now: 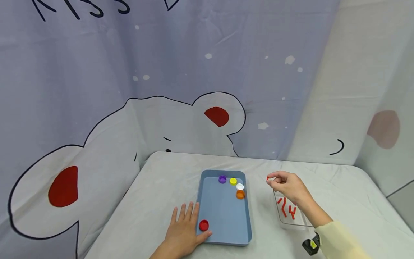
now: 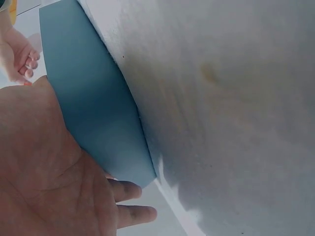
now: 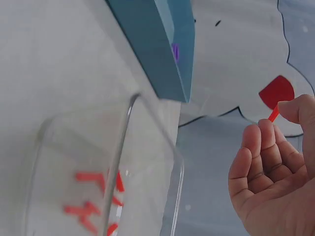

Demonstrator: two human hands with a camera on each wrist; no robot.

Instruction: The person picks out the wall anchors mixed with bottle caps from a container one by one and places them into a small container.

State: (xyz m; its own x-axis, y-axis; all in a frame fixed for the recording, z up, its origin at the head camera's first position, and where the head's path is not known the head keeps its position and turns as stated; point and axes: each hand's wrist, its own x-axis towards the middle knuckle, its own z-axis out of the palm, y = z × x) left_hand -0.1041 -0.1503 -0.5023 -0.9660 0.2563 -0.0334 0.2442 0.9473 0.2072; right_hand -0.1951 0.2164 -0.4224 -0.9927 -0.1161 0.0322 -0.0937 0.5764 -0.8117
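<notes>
My right hand (image 1: 290,187) pinches a small red stick (image 3: 273,115) between thumb and fingertips, above the clear plastic box (image 1: 292,226). Several similar red pieces (image 1: 284,207) lie inside that box. At the left side of the blue tray (image 1: 223,216), my left hand (image 1: 182,230) lies with straight, spread fingers, its thumb reaching over the near left corner. Close to that thumb, a red cap (image 1: 203,225) sits in the tray. Toward the tray's far right are a purple cap (image 1: 222,179), a yellow cap (image 1: 233,181), a white cap (image 1: 239,186) and an orange cap (image 1: 240,194).
A white cloth (image 1: 168,180) covers the table. A small black and yellow object (image 1: 312,244) is by the right sleeve, its kind unclear. Behind the table hangs a printed curtain (image 1: 181,72).
</notes>
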